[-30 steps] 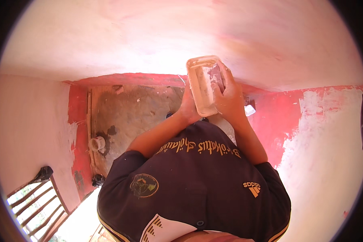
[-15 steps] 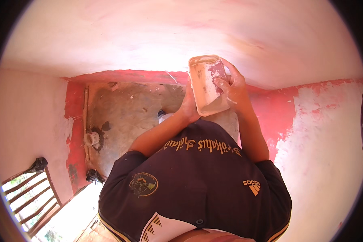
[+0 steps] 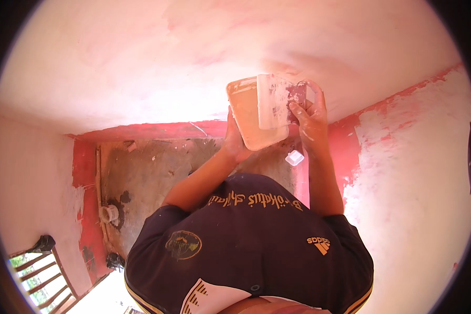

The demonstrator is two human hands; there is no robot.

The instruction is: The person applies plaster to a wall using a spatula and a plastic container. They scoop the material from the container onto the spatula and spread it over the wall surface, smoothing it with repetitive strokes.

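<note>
Pale scraper (image 3: 272,102) just came up over the tray (image 3: 244,110), so I'd call it lifted out. Right hand (image 3: 313,112) pinches it, left hand (image 3: 237,138) grips the tray.

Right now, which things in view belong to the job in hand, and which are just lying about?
In the job:
rectangular tub, held in the left grip
flat scraper, held in the right grip

Apparently lying about:
white bucket on the floor
small white container
black bundle, low at left
</note>
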